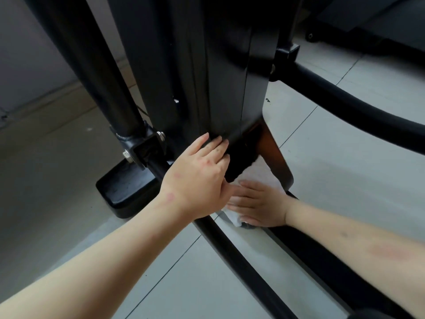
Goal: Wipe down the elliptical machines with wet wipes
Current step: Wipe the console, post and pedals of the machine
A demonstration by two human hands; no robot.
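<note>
Right hand (259,207) pressed flat, fingers straight, on wet wipe (255,173), left hand (197,173) laid open against elliptical housing (220,77).

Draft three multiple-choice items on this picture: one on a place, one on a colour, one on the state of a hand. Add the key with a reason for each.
1. Where is the wipe?
A. Under the right hand, at the foot of the machine
B. Draped over the left forearm
C. Lying on the floor by the wall

2. What colour is the machine's housing?
A. White
B. Black
C. Red

3. How does the right hand lie?
A. Clenched in a fist
B. Flat, fingers straight, on the wipe
C. Hanging free, touching nothing

Key:
1 A: white cloth shows above and below the flat palm, low on the machine.
2 B: the tall panel is black all over.
3 B: the fingers are stretched out and lie on the wipe.
</note>
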